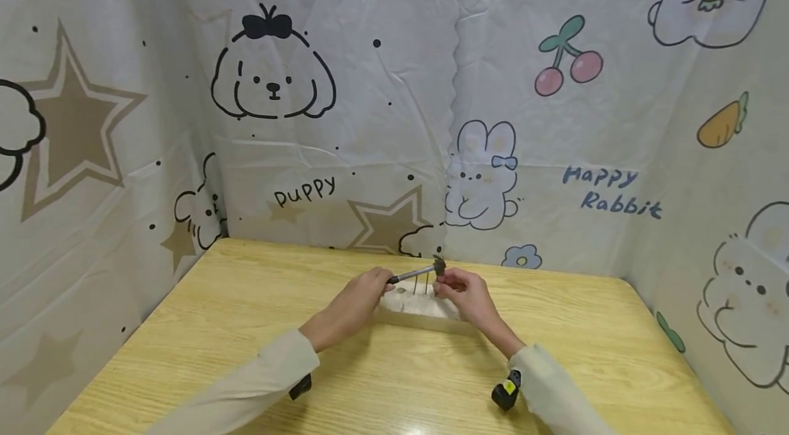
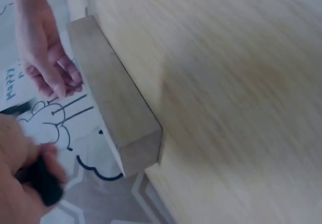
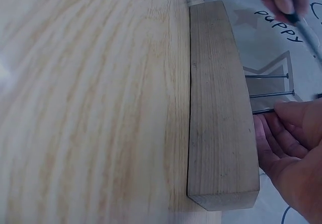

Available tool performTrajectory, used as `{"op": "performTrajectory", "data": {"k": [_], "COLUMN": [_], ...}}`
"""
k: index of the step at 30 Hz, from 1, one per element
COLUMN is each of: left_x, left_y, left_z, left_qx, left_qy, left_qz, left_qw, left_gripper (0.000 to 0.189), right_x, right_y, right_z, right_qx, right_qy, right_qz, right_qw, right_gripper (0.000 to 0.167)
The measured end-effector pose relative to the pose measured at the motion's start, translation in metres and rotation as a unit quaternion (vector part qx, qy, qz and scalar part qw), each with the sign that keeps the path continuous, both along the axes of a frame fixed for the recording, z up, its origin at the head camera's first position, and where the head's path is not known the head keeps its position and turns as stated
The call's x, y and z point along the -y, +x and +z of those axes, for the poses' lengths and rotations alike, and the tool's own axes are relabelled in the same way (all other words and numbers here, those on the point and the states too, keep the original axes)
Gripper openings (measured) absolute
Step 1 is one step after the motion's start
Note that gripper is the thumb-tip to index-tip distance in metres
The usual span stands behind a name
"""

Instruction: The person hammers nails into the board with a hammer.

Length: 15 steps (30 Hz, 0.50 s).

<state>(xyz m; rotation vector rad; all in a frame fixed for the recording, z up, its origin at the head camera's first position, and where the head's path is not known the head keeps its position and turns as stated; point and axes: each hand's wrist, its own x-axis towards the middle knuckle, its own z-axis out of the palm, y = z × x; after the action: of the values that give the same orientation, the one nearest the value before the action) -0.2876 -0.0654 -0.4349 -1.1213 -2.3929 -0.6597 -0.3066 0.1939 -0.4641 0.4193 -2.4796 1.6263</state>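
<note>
A pale wooden block [image 1: 425,321] lies on the table, with two nails [image 3: 269,76] standing upright in its top, side by side. My left hand [image 1: 356,301] grips the dark handle [image 2: 46,186] of a hammer [image 1: 414,275]. The hammer's metal head [image 1: 439,266] hangs above the block, close over the fingers of my right hand [image 1: 471,296]. Those fingers and thumb pinch a third nail [image 3: 262,112], which meets the block's top in line with the other two. In the right wrist view the hammer's shaft is blurred.
The block rests on a wood-grain table [image 1: 246,325], towards its far edge. A printed cloth [image 1: 345,147] with cartoon figures hangs behind and at both sides. Black devices [image 1: 507,390] are strapped at both wrists.
</note>
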Motion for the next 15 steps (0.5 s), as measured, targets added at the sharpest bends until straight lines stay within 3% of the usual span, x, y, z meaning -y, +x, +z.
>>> {"op": "performTrajectory", "data": {"k": [4, 8, 15], "left_x": [-0.0017, -0.0028, -0.0057], "left_y": [-0.0011, -0.0012, -0.0019], "left_z": [0.0012, 0.0023, 0.0043], "left_qx": [0.01, 0.028, 0.048], "left_qy": [0.032, 0.022, 0.054], "left_qz": [-0.004, -0.006, 0.005], "left_qw": [0.9994, 0.9994, 0.9974], "left_gripper": [0.002, 0.004, 0.007], "right_x": [0.0001, 0.0002, -0.0018], "right_y": [0.0, 0.0016, 0.0026], "right_z": [0.0002, 0.0016, 0.0011], "right_qx": [-0.001, -0.002, -0.006], "right_qy": [0.01, 0.01, 0.01], "right_qz": [0.003, 0.002, 0.008], "right_qw": [0.9999, 0.9999, 0.9999], "right_gripper": [0.01, 0.011, 0.016]}}
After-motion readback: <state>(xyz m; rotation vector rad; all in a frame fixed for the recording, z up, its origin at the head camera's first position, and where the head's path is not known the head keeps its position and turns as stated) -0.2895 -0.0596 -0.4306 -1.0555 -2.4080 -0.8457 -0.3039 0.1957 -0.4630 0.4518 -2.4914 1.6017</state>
